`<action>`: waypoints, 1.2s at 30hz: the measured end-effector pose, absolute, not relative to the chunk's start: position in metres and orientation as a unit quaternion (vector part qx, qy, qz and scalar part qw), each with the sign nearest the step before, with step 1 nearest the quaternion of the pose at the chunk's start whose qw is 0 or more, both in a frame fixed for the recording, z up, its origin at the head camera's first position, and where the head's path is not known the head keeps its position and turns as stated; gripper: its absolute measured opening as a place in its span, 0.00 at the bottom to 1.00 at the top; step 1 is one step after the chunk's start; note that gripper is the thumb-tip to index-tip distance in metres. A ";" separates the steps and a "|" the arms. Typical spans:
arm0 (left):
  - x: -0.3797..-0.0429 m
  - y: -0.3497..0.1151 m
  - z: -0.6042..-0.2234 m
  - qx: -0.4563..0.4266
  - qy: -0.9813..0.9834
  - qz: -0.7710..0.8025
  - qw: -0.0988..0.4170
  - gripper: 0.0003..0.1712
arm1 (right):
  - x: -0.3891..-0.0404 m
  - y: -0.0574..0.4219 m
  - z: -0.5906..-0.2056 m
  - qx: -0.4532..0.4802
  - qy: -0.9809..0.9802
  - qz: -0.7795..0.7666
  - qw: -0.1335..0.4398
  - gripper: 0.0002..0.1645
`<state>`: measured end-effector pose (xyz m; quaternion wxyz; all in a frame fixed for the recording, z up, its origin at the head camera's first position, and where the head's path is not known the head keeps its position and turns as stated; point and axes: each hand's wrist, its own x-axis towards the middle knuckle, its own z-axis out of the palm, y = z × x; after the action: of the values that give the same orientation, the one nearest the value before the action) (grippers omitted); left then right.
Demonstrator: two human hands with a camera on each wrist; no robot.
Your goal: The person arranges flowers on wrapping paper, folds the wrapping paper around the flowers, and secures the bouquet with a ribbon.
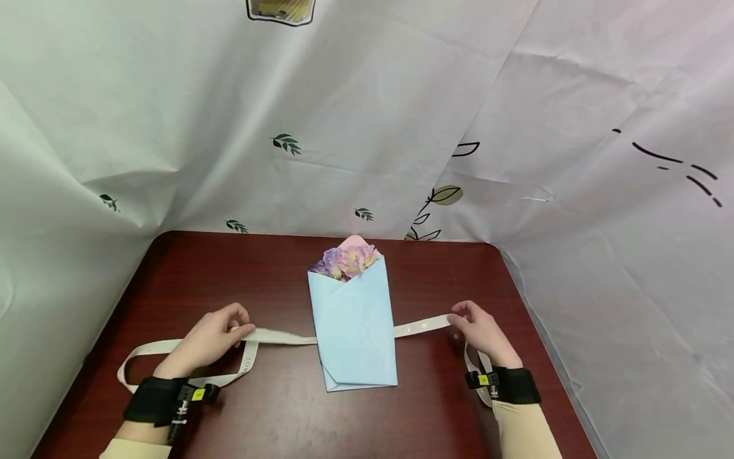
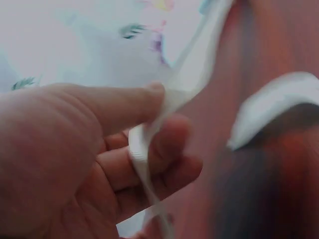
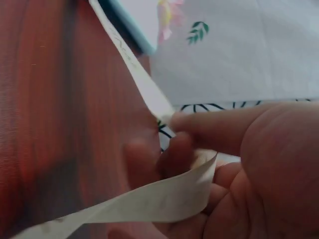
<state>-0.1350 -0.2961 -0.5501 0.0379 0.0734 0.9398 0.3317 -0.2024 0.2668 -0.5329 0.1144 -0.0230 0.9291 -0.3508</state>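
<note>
The left fingers [image 1: 236, 311] and right fingers [image 1: 466, 308] pinch the ribbon [image 1: 421, 326], seemingly to draw it straight beneath the packet [image 1: 357, 335], which lies between them on the bench [image 1: 436, 408], its flowers [image 1: 348, 260] beyond the fingers' reach

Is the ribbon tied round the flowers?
Untied: the ribbon runs under the blue wrapper; the left hand and right hand hold it either side.

At nine o'clock, the left hand [image 2: 75, 142] pinches a pale ribbon [image 2: 195, 64] that runs towards one and trails, narrow and twisted, to six. A blurred pale band [image 2: 271, 101] arches over the reddish-brown tabletop [image 2: 284, 47] at three; a leaf-printed white sheet [image 2: 75, 47] fills eleven.
</note>
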 end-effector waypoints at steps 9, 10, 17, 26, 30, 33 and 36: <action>-0.138 -0.325 -0.498 0.143 0.909 0.387 0.063 0.32 | -0.215 0.287 -0.502 -0.039 0.936 -0.342 0.075 0.30; -0.138 -0.328 -0.493 0.161 0.912 0.374 0.047 0.32 | -0.215 0.289 -0.500 -0.036 0.940 -0.335 0.058 0.29; -0.152 -0.308 -0.472 0.142 0.920 0.326 -0.165 0.23 | -0.217 0.275 -0.499 0.000 0.939 -0.337 -0.071 0.19; -0.171 -0.233 -0.459 0.028 0.914 0.348 -0.206 0.37 | -0.225 0.216 -0.497 0.057 0.900 -0.425 -0.080 0.46; -0.172 -0.207 -0.451 -0.055 0.940 0.305 -0.143 0.56 | -0.222 0.197 -0.494 0.088 0.914 -0.394 -0.046 0.52; -0.174 -0.194 -0.448 -0.035 0.918 0.386 -0.079 0.52 | -0.221 0.190 -0.492 0.098 0.932 -0.347 -0.037 0.53; -0.175 -0.182 -0.445 0.007 0.864 0.502 -0.042 0.46 | -0.221 0.185 -0.488 0.084 0.932 -0.352 -0.020 0.53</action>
<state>-0.1753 -0.1823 -0.4455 -0.0417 0.0073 0.8639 0.5018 -0.2206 0.1848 -0.4884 -0.0198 0.0844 0.9321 -0.3517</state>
